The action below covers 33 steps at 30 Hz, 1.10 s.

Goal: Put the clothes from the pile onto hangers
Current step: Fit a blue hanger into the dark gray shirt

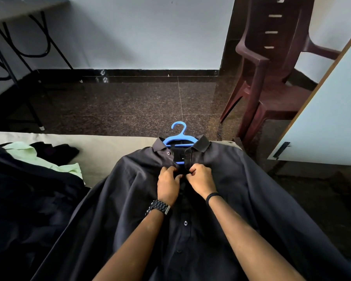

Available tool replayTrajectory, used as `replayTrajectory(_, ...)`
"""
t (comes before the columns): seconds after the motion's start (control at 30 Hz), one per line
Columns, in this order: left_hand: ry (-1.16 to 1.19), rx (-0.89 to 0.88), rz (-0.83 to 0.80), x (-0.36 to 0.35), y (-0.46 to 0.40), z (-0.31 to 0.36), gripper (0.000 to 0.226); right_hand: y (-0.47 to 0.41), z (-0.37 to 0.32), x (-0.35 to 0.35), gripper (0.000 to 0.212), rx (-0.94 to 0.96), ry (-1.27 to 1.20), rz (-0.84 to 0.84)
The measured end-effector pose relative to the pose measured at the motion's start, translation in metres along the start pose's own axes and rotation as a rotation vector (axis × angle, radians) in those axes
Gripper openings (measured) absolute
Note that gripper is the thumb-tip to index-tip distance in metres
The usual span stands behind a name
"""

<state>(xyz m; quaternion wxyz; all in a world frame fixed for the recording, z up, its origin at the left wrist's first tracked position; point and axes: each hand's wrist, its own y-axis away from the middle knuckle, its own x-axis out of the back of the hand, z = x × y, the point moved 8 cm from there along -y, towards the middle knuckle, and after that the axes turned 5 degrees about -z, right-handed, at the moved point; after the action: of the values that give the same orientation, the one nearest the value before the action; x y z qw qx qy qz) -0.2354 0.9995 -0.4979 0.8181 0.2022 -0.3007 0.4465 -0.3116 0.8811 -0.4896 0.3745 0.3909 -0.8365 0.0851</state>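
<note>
A dark grey button-up shirt [241, 189] lies spread face up on the bed, collar pointing away from me. A blue plastic hanger [178, 134] sits inside it, its hook sticking out past the collar. My left hand [167, 185], with a dark watch on the wrist, pinches the left edge of the shirt front just below the collar. My right hand [202, 180], with a black band on the wrist, pinches the right edge beside it. The two hands nearly touch at the upper chest of the shirt. The pile of clothes [28, 179] lies at my left, dark garments over a pale green one.
The bed [101, 151] has a beige sheet and ends just beyond the collar. Beyond it is dark speckled floor. A maroon plastic chair [272, 84] stands at the right, a pale cabinet door [328, 118] hangs open at far right, and a black-legged table [18, 37] stands at far left.
</note>
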Motion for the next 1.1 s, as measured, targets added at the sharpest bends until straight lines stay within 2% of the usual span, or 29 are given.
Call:
replayTrajectory(0.1,-0.003,0.023,-0.019,-0.001,-0.005,0.003,0.02,0.002,0.002,0.003,0.017,0.002,-0.073,0.01)
replayTrajectory(0.2,0.142,0.091,-0.079,0.002,-0.01,-0.003,0.01,0.001,0.005,0.004,0.016,-0.004,-0.202,0.004)
replayTrajectory(0.33,0.747,0.293,-0.212,-0.007,-0.005,-0.008,0.016,0.004,0.002,0.001,0.016,0.049,-0.396,-0.047)
replayTrajectory(0.4,0.922,0.328,-0.25,-0.011,0.0,-0.002,0.018,0.006,-0.001,0.0,0.019,0.101,-0.412,-0.058)
replayTrajectory(0.47,0.991,0.356,-0.263,-0.014,0.002,-0.001,0.018,0.007,-0.002,0.001,0.017,0.131,-0.398,-0.032)
replayTrajectory(0.67,1.012,0.369,-0.287,-0.019,0.002,-0.004,0.022,0.009,-0.002,0.001,0.012,0.168,-0.323,0.051)
replayTrajectory(1.0,0.933,0.288,-0.209,-0.021,-0.002,-0.006,0.019,0.004,-0.003,0.002,0.011,0.161,-0.391,-0.072)
replayTrajectory(1.1,0.928,0.278,-0.178,-0.021,-0.002,-0.007,0.027,-0.001,-0.001,-0.003,0.012,0.123,-0.384,-0.089)
